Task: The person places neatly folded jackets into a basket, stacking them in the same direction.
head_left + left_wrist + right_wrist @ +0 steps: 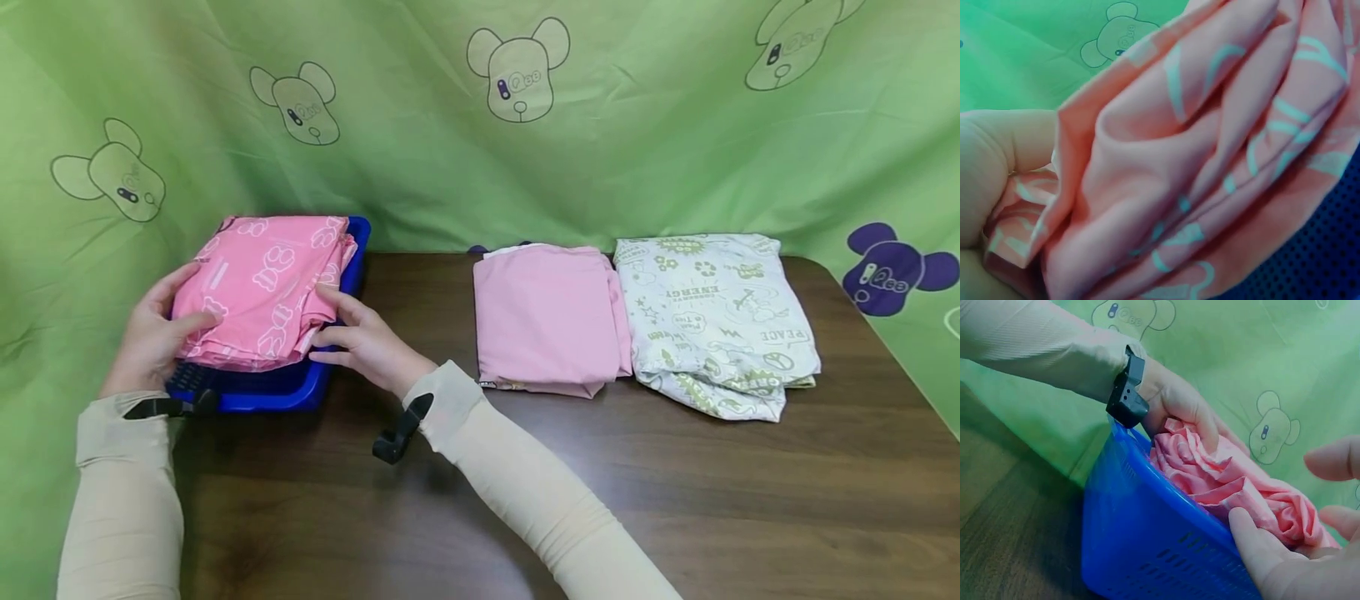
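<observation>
A folded pink cloth with white cartoon outlines (262,283) lies in the blue plastic basket (303,387) at the left. My left hand (153,329) grips its near left edge, the thumb on top. The left wrist view shows thumb and fingers pinching the cloth's (1154,169) layered edge. At the opposite side, my right hand (367,337) has its fingers extended and spread against the cloth's right edge. One digit of the right hand (1291,569) touches the cloth in the right wrist view, while the others stand apart from it.
A plain pink folded cloth (547,321) lies mid-table, with a white cloth with green print (716,321) right beside it. Both rest on the brown wooden table (750,500). A green curtain with bear faces (420,167) hangs behind and at the left.
</observation>
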A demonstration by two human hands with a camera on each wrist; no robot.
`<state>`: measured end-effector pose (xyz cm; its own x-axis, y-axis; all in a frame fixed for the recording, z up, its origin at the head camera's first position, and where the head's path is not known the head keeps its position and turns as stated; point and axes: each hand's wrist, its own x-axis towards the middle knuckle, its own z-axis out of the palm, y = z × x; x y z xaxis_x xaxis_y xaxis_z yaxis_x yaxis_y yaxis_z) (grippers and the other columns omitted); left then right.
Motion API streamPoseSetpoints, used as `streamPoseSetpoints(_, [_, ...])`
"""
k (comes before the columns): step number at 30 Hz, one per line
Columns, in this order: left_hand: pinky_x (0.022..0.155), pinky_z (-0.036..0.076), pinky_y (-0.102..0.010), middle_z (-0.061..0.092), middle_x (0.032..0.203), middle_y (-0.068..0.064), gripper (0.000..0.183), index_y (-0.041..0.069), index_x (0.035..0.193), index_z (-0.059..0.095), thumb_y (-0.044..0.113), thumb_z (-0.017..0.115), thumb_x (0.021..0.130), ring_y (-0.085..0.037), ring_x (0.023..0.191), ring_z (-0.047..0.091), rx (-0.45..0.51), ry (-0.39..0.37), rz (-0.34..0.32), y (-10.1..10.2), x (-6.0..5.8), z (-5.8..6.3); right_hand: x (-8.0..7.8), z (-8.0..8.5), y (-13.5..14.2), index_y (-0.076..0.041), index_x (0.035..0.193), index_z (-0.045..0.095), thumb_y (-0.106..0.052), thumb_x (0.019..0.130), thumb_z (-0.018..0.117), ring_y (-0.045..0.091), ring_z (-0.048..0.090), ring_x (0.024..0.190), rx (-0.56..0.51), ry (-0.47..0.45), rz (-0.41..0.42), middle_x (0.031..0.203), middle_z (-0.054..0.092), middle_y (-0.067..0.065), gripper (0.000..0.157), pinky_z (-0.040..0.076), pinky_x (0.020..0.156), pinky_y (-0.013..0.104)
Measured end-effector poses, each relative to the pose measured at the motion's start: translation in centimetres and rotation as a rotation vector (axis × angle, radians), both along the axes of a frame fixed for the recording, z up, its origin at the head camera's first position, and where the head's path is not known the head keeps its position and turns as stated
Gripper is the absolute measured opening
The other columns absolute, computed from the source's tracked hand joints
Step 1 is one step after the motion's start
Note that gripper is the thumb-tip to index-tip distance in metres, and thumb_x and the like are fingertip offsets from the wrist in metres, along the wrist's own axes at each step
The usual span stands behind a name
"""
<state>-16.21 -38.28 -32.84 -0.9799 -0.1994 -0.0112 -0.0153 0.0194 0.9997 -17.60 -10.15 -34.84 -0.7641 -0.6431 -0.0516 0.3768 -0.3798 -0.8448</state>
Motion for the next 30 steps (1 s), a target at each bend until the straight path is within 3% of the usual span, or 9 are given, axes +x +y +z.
streamPoseSetpoints(5, [0.067, 0.048, -0.012, 0.032, 0.141, -0.007, 0.077, 0.023, 0.143, 0.041, -0.012, 0.065, 0.078, -0.006, 0.101, 0.043, -0.171, -0.048, -0.020, -0.3, -0.3, -0.3, 0.2, 0.1, 0.1, -0.014, 0.144, 0.037, 0.005, 0.091, 0.051, 0.028, 0.054, 0.112, 0.098, 0.023, -0.013, 0.142, 0.037, 0.002, 0.059, 0.049, 0.089, 0.039])
streamPoseSetpoints(11, [0.075, 0.042, -0.006, 0.028, 0.150, -0.009, 0.066, 0.022, 0.146, 0.034, 0.009, 0.063, 0.089, -0.018, 0.129, 0.036, -0.426, -0.131, -0.026, -0.3, -0.6, -0.1, 0.4, 0.4, 0.6, -0.013, 0.141, 0.043, -0.001, 0.093, 0.052, 0.034, 0.052, 0.117, 0.195, 0.086, -0.025, 0.142, 0.041, 0.010, 0.050, 0.051, 0.085, 0.037])
streamPoseSetpoints(14, [0.064, 0.046, -0.013, 0.040, 0.141, -0.003, 0.054, 0.027, 0.143, 0.040, 0.020, 0.059, 0.093, -0.012, 0.107, 0.053, -0.518, -0.125, -0.010, 0.2, -0.6, 0.4, 0.5, 0.5, 1.0, -0.014, 0.138, 0.048, -0.003, 0.093, 0.052, 0.034, 0.055, 0.113, 0.212, 0.107, -0.022, 0.139, 0.044, 0.012, 0.047, 0.052, 0.084, 0.037])
streamPoseSetpoints(18, [0.063, 0.047, -0.014, 0.055, 0.111, 0.016, 0.035, 0.024, 0.128, 0.053, 0.018, 0.058, 0.094, 0.004, 0.080, 0.055, -0.469, -0.031, -0.033, 1.3, -0.4, 0.8, 0.6, 0.4, 1.4, -0.012, 0.133, 0.053, -0.001, 0.092, 0.052, 0.032, 0.059, 0.106, 0.215, 0.136, -0.029, 0.136, 0.049, 0.013, 0.042, 0.051, 0.085, 0.040])
streamPoseSetpoints(22, [0.072, 0.045, -0.013, 0.060, 0.096, 0.027, 0.028, 0.022, 0.122, 0.058, 0.020, 0.058, 0.094, 0.005, 0.091, 0.056, -0.468, 0.018, -0.053, 3.1, -0.3, 1.4, 0.7, 0.4, 2.0, -0.012, 0.127, 0.058, -0.001, 0.092, 0.052, 0.029, 0.063, 0.099, 0.242, 0.190, -0.048, 0.125, 0.059, 0.010, 0.038, 0.052, 0.083, 0.038])
streamPoseSetpoints(26, [0.070, 0.046, -0.017, 0.060, 0.098, 0.024, 0.032, 0.019, 0.125, 0.057, 0.027, 0.058, 0.094, 0.000, 0.093, 0.056, -0.521, 0.010, -0.040, 5.5, 0.0, 2.0, 0.9, 0.4, 2.7, -0.012, 0.124, 0.061, -0.002, 0.093, 0.053, 0.033, 0.062, 0.099, 0.269, 0.248, -0.076, 0.115, 0.063, 0.009, 0.033, 0.054, 0.079, 0.034])
streamPoseSetpoints(30, [0.074, 0.046, -0.016, 0.063, 0.103, 0.012, 0.031, 0.012, 0.124, 0.058, 0.024, 0.056, 0.095, -0.008, 0.097, 0.059, -0.507, 0.069, -0.032, 7.8, 0.2, 2.2, 0.9, 0.4, 3.5, -0.009, 0.121, 0.061, -0.003, 0.093, 0.053, 0.033, 0.062, 0.096, 0.282, 0.301, -0.105, 0.111, 0.063, 0.013, 0.030, 0.053, 0.080, 0.037])
